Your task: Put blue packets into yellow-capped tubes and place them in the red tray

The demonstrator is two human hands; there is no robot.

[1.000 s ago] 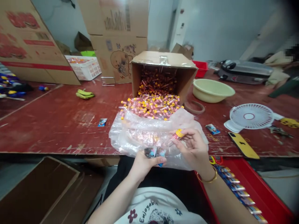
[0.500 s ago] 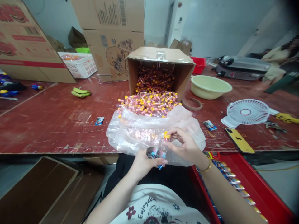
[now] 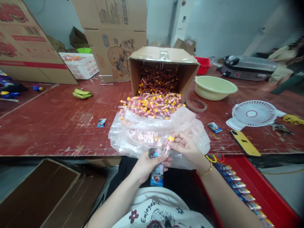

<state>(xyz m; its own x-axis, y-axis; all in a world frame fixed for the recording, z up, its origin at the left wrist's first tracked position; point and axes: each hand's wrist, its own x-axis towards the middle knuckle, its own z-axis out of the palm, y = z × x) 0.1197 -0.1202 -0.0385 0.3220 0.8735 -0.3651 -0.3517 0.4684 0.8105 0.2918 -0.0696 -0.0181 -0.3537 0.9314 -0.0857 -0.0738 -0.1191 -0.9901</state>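
My left hand is closed on a blue-and-black printed packet, which hangs down in front of my shirt. Pinched in my right hand is a small clear tube with a yellow cap and pink contents. Its lower end meets the fingers of my left hand; whether it touches the packet I cannot tell. Beneath both hands a clear plastic bag drapes over the table edge. Beyond it, many yellow-capped tubes spill from a cardboard box lying on its side.
On the right stand a pale green basin, a white fan and a yellow phone. A red tray by my right arm holds rows of packets. Bananas lie left. A person sits far right.
The packet in my left hand has turned and now hangs lengthwise, more of it showing. My right hand has lowered the tube slightly and tilted it.
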